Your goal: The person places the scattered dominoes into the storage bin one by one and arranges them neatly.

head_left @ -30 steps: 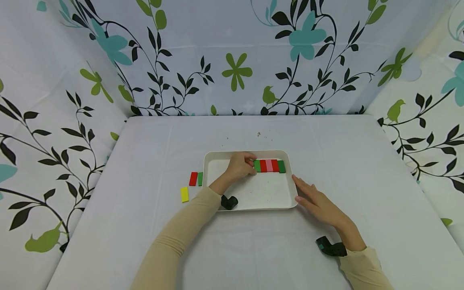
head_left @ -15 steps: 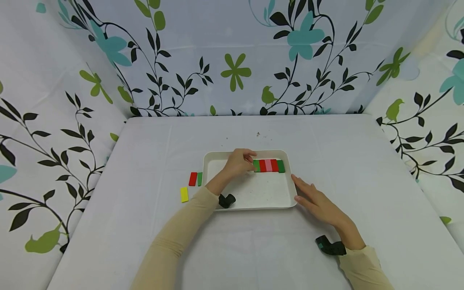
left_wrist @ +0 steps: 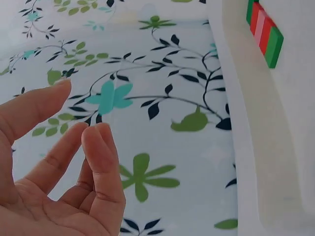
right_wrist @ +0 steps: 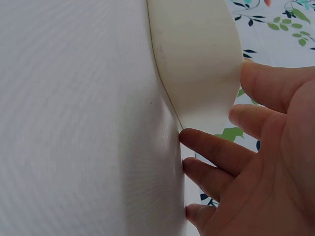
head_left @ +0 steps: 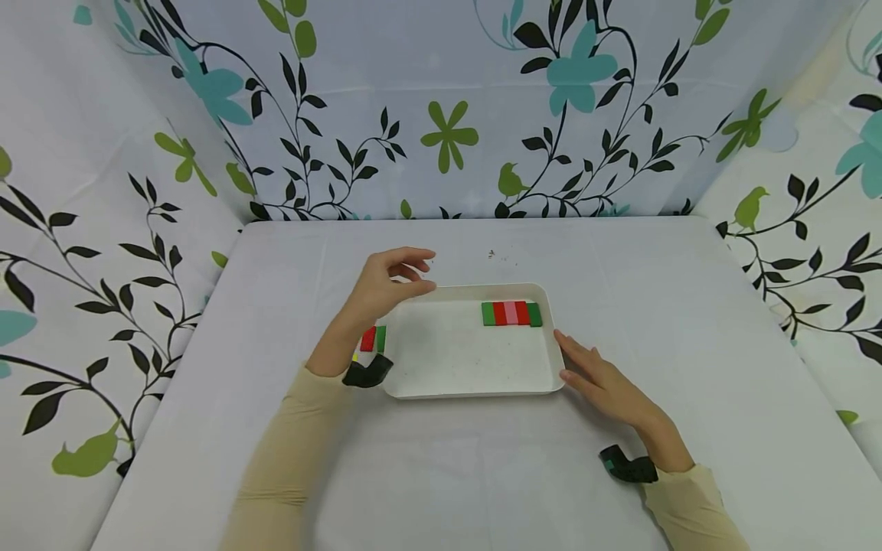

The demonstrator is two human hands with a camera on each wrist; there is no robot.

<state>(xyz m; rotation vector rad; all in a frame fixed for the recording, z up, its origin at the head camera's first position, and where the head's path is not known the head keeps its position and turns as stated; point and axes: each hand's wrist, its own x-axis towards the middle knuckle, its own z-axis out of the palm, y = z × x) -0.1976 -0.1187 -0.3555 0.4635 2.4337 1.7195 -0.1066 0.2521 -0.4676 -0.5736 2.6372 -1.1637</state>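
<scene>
Five flat blocks lie side by side in a row in the far right part of the tray (head_left: 448,360): a green block (head_left: 488,314), a red block (head_left: 499,314), a pink block (head_left: 511,313), another red block (head_left: 522,313) and, at the right end, another green block (head_left: 534,314). Dark specks dot the tray's floor.

The left hand (head_left: 393,282) is at the tray's far left corner, thumb and fingertips apart; the left wrist view shows a clear gap between it and the tray's wall.

The right hand (head_left: 602,386) rests at the tray's right end with its fingers extended and spread, some tips touching the outer wall.

Just left of the tray, on the counter (head_left: 517,467), lie a loose red block (head_left: 368,339) and a loose green block (head_left: 380,339), with a sliver of yellow (head_left: 355,357) showing beside the left wrist. Crumbs (head_left: 491,253) lie beyond the tray. Each wrist wears a black camera, below beige sleeves. Leaf-patterned cloth (head_left: 386,76) hangs around the counter.
</scene>
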